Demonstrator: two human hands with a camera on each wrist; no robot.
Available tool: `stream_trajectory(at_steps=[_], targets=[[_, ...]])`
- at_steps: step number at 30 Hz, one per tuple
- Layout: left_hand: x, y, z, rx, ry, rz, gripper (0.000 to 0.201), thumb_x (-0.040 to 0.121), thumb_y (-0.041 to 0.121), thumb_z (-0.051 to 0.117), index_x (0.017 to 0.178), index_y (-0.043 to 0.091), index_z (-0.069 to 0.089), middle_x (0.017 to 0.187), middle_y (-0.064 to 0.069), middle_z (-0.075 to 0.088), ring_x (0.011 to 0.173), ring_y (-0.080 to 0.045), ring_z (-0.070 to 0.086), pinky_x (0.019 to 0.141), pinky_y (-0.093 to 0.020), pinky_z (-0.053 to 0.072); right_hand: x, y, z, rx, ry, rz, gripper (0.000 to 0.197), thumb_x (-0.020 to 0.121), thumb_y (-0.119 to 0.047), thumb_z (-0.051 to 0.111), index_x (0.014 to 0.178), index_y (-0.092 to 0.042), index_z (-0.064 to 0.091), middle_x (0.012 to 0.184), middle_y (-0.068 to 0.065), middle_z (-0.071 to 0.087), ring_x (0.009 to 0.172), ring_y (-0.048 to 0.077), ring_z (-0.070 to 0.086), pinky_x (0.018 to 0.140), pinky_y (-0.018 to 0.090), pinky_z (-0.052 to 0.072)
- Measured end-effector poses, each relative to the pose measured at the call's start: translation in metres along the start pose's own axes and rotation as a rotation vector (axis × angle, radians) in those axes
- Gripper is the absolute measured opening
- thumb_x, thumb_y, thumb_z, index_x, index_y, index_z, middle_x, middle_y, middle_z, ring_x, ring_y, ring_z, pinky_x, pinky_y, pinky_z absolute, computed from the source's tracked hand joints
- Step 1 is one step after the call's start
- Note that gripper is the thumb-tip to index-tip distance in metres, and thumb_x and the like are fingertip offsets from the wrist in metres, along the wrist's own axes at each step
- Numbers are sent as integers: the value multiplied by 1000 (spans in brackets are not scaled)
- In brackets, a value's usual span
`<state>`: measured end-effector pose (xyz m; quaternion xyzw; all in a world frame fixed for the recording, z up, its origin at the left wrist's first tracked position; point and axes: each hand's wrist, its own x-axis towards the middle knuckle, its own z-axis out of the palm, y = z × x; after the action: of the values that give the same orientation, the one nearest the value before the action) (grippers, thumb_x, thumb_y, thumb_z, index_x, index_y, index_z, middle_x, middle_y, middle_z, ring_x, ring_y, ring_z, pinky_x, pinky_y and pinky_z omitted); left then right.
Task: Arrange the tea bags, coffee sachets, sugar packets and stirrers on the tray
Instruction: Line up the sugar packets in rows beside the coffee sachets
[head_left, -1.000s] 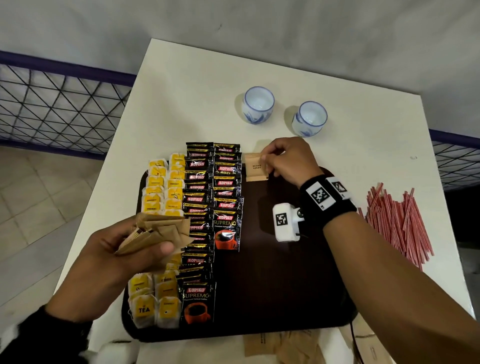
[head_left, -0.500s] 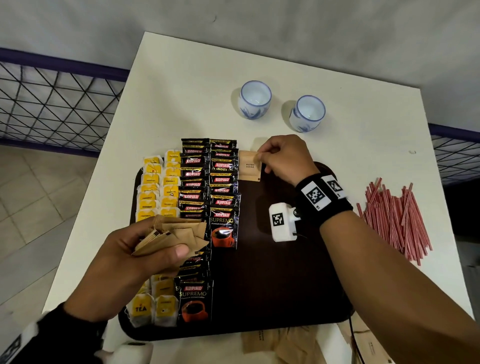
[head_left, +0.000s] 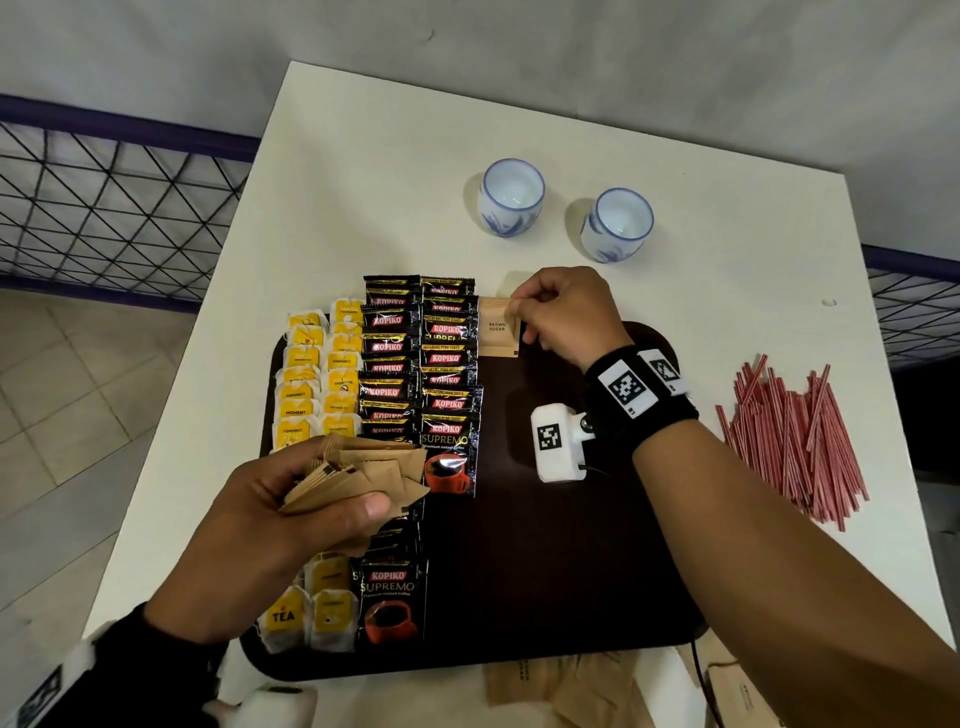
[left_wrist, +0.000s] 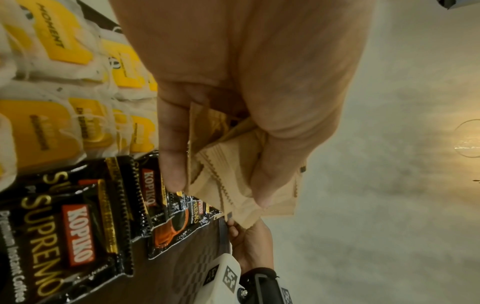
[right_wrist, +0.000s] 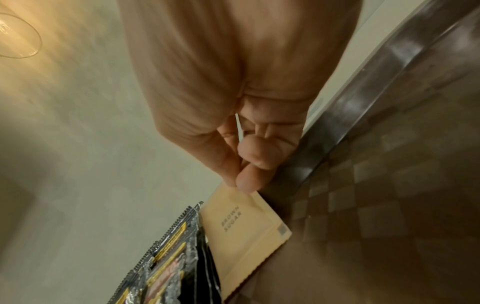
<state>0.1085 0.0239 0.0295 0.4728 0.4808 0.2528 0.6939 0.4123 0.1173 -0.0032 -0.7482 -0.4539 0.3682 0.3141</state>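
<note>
A dark brown tray (head_left: 571, 571) holds two rows of yellow tea bags (head_left: 311, 384) at its left and two rows of black coffee sachets (head_left: 421, 358) beside them. My right hand (head_left: 519, 317) pinches the corner of one brown sugar packet (head_left: 497, 328) (right_wrist: 244, 230), which lies at the tray's far edge right of the sachets. My left hand (head_left: 332, 499) (left_wrist: 215, 185) grips a fanned stack of brown sugar packets (head_left: 363, 473) (left_wrist: 233, 164) above the near sachets. Red stirrers (head_left: 789, 436) lie in a heap on the table right of the tray.
Two white and blue cups (head_left: 511, 196) (head_left: 618, 224) stand on the white table (head_left: 363, 182) beyond the tray. More brown packets (head_left: 566, 691) lie at the table's near edge. A metal grid fence (head_left: 104, 208) runs along the left.
My right hand has kept its pinch on the single sugar packet and eased it down beside the sachets. The left hand with the stack has stayed about where it was.
</note>
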Motion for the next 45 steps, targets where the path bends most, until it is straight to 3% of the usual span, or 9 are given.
stream_trajectory(at_steps=[8,11,15,21,25,30,35,39,45], targets=[[1,1,2,-6,-6,-6,36,75,1,73,109,12,76,106,-14,76,96,-36,73,75,-57,61,-2,-1,0,6,-1,19,13,82,1,62,73,-6,68,48,-6,63,42,7,56,40,19,42],[2,2,3,-11,-9,-7,36,74,3,73,108,14,76,106,-14,76,95,-35,73,72,-52,62,-2,0,0,35,17,50,5,82,-1,66,84,-5,68,55,0,65,42,9,57,40,21,43],[6,5,7,-24,4,-12,38,71,5,81,106,19,78,105,-13,76,93,-35,73,70,-52,62,-6,0,-6,41,42,57,13,84,-8,71,96,-9,66,69,5,63,39,4,56,40,19,42],[18,12,15,-48,11,-19,36,72,9,84,105,24,78,102,-11,76,87,-33,74,64,-46,61,-30,0,-18,75,90,15,9,86,-10,70,95,-8,69,72,4,60,44,6,59,43,19,41],[26,19,24,-66,-7,-36,38,72,9,84,108,20,76,100,-11,76,84,-33,74,61,-45,62,-67,-11,-18,304,-125,-63,6,86,-4,72,89,-8,71,71,7,60,51,15,60,40,23,38],[36,25,37,-55,-64,-40,28,73,10,77,100,21,77,95,-11,76,80,-31,75,57,-40,60,-96,-17,-16,405,-414,-133,12,87,-1,72,99,-2,71,78,4,67,59,20,61,41,25,38],[43,31,47,-61,-105,-21,30,74,13,78,103,22,76,97,-12,76,83,-34,75,60,-43,60,-99,-16,-17,409,-350,-137,8,86,6,70,89,0,67,73,11,67,56,21,64,40,23,41],[46,31,50,-102,-111,-33,33,74,12,84,105,23,76,100,-13,76,85,-35,74,64,-48,60,-99,-15,-22,500,-319,-115,6,85,-1,68,87,-2,63,74,24,65,56,27,66,42,26,42],[45,29,53,-159,-55,-70,28,70,14,77,96,26,79,99,-13,76,84,-37,74,63,-49,61,-99,-13,-24,601,-303,-25,12,81,-6,67,87,-1,57,77,24,65,52,26,64,39,23,39]])
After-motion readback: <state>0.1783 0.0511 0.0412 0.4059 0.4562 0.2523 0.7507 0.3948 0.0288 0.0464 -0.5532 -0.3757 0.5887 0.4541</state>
